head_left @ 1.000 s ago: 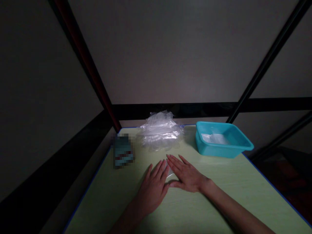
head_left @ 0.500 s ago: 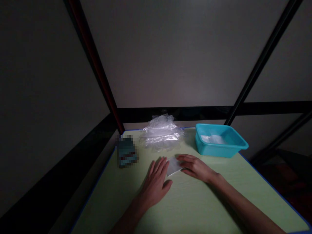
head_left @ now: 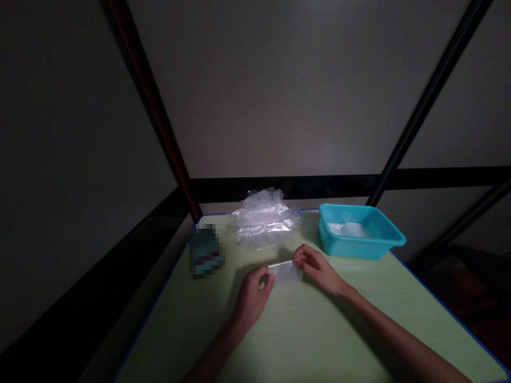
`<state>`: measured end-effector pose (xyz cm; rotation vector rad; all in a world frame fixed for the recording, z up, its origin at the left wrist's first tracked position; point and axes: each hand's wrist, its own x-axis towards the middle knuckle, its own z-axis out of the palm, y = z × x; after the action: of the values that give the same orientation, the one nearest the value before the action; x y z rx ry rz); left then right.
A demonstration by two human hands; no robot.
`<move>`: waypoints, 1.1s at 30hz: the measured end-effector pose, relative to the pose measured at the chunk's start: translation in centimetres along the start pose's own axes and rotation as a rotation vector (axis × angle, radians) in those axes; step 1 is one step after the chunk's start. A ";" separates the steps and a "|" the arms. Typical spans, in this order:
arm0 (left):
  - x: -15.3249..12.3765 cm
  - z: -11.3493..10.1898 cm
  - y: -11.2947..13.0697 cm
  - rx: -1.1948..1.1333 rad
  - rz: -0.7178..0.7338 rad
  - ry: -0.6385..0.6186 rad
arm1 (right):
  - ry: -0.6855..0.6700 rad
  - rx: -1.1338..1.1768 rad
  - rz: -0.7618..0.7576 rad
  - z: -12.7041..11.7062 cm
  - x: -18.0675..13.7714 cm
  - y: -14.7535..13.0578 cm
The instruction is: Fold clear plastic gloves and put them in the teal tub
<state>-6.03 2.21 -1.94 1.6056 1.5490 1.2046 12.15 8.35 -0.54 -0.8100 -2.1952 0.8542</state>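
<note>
A small folded piece of clear plastic, seemingly a plastic bag (head_left: 286,272), is stretched between my two hands over the table. My left hand (head_left: 253,299) pinches its left end between thumb and fingers. At the other end, my right hand (head_left: 315,267) grips the plastic with curled fingers. Beyond my hands lies a loose pile of clear plastic bags (head_left: 265,218). A turquoise basin (head_left: 359,250) stands to the right of the pile, with flat pieces of clear plastic (head_left: 348,229) inside it.
The pale green table (head_left: 303,340) has a blue edge. A blurred-out greenish item (head_left: 206,251) lies by its left edge. Grey wall panels (head_left: 279,96) with dark frame bars rise behind and at the sides.
My left hand has gone from lying flat with fingers stretched to pinching the plastic. My right fingers have curled round the other end, and the plastic's far edge is now held up.
</note>
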 end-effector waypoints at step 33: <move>3.2 7.4 1.8 -0.248 -0.048 -0.156 | 0.213 -0.605 0.164 -20.3 0.7 3.7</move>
<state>1.04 6.36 -2.75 1.4550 1.2796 1.1662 27.76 18.10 8.85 -1.3126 -2.2292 0.1428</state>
